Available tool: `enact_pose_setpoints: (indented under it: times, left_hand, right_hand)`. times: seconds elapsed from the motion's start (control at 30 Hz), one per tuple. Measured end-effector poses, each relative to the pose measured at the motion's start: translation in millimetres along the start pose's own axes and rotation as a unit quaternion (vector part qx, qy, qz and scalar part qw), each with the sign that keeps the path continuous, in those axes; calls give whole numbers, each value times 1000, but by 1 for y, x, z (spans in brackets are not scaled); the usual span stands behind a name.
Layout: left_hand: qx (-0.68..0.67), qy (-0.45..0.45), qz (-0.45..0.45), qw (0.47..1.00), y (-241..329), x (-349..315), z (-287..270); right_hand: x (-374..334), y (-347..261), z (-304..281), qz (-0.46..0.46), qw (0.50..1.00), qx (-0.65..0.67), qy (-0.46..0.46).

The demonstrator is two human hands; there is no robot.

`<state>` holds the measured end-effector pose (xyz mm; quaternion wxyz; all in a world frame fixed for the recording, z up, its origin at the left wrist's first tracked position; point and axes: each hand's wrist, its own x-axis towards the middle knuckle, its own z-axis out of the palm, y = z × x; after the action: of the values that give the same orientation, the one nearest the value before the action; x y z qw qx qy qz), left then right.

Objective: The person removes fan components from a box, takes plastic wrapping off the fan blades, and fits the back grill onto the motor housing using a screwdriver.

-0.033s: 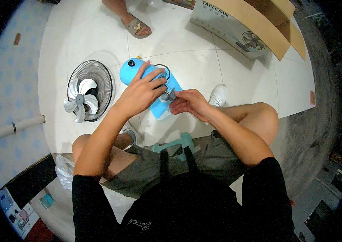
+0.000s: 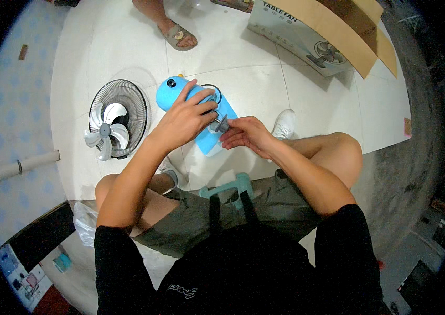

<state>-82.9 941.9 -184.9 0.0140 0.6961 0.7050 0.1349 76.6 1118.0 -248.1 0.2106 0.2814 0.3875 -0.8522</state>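
In front of me a blue appliance [image 2: 168, 95], shaped like a stand mixer with a rounded head and a flat base, rests on the tiled floor. A black knob [image 2: 171, 83] sits on its head. My left hand [image 2: 183, 118] lies across the head, fingers curled over it and hiding its middle. From under that hand a short metal shaft with a grey flared piece [image 2: 222, 125] points toward my right. My right hand [image 2: 246, 135] pinches the edge of this flared piece between thumb and fingers, the lower fingers near the base.
To the left stands a fan head [image 2: 122, 89] with silver blades [image 2: 115, 113] and a wire rear guard. An open cardboard box [image 2: 296, 39] is at the far right. Another person's sandalled foot [image 2: 180, 38] is at the far side. A plastic bag [image 2: 84, 220] lies beside my left knee.
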Motion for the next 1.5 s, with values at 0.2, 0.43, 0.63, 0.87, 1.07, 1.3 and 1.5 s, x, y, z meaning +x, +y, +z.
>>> enact_pose_setpoints:
  times: [0.2,0.43,0.63,0.87,1.07,1.3,1.5]
  left_hand:
    - [11,-28,21,999,3,6,6]
    - [47,-13,24,999,3,2,15]
    - [70,5,51,996,5,2,19]
    - [106,0,58,993,-3,3,26]
    - [106,-16,57,993,-5,1,28]
    - [85,-3,57,995,-8,0,21]
    - [56,-47,58,996,-5,2,16]
  right_hand:
    - [5,8,-2,-57,998,-32,-11]
    - [-1,11,5,-36,999,-30,17]
    - [-1,13,6,-17,999,-37,1]
    - [6,22,4,-91,992,-85,36]
    - [11,30,6,-192,967,-156,67]
    - [8,23,9,-164,974,-142,68]
    - [3,22,6,-139,981,-119,60]
